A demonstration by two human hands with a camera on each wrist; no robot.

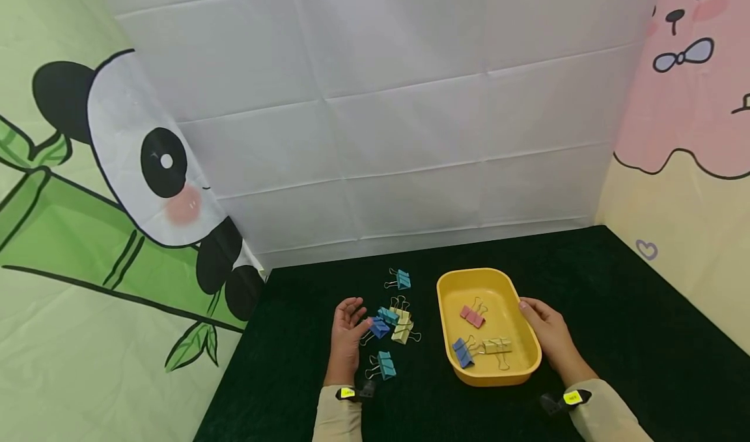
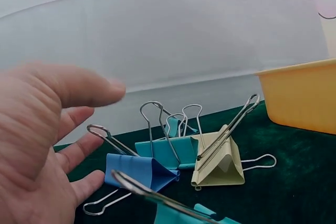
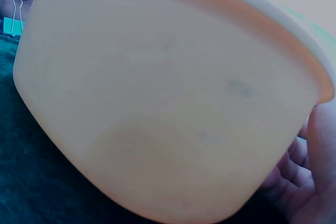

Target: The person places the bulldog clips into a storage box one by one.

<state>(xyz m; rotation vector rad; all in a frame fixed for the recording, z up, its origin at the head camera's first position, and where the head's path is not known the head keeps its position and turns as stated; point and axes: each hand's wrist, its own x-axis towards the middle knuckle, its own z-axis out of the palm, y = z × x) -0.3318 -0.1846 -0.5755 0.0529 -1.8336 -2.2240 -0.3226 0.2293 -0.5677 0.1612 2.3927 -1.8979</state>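
My left hand [image 1: 347, 332] is spread, thumb apart from the fingers, beside a blue binder clip [image 2: 137, 170] whose wire handles stick out toward the fingertips. Against that clip lie a teal binder clip [image 1: 388, 315] and a pale yellow binder clip [image 2: 223, 163], with a second pale yellow one behind. My right hand [image 1: 551, 334] holds the yellow plastic tray [image 1: 489, 378] at its right side, thumb at the rim and fingers along the outer wall. Inside the tray are a pink binder clip [image 1: 472, 316], another blue clip [image 1: 463, 353] and another pale yellow clip [image 1: 497, 345].
One teal clip [image 1: 401, 279] lies farther back, and another teal clip [image 1: 385, 366] sits nearer, right of the left wrist. A dark green cloth [image 1: 422, 403] covers the table. A white sheet [image 1: 410, 136] hangs behind, with printed sheets at both sides.
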